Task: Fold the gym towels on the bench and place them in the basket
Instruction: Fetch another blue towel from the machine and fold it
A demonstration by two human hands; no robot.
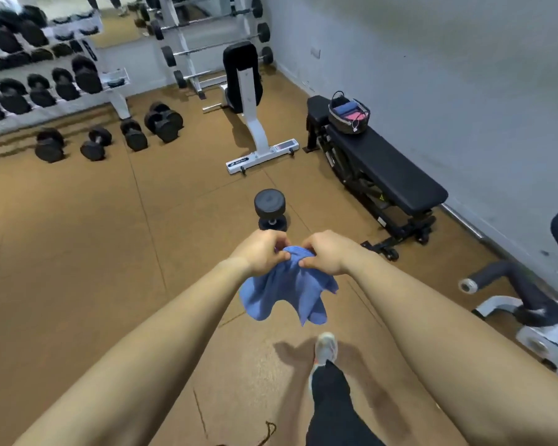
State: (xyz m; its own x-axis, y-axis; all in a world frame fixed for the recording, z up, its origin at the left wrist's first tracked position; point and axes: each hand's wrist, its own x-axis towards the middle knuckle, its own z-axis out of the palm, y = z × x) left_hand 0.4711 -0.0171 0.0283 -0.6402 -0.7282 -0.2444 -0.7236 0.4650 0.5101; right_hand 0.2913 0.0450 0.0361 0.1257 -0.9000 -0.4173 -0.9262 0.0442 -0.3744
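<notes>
A blue gym towel (287, 291) hangs in the air in front of me, bunched at its top edge. My left hand (262, 252) pinches that edge on the left and my right hand (326, 252) pinches it on the right, close together. The black flat bench (387, 169) stands along the right wall, well ahead of my hands. On its far end sits a dark basket (348, 122) holding a folded blue towel and a pink one.
One dumbbell (269, 209) stands on end on the brown floor just beyond my hands. A white upright bench (248, 101) is ahead, dumbbell racks and loose dumbbells (91, 143) at left. Machine parts (522, 304) jut in at right. My shoe (325, 349) is below.
</notes>
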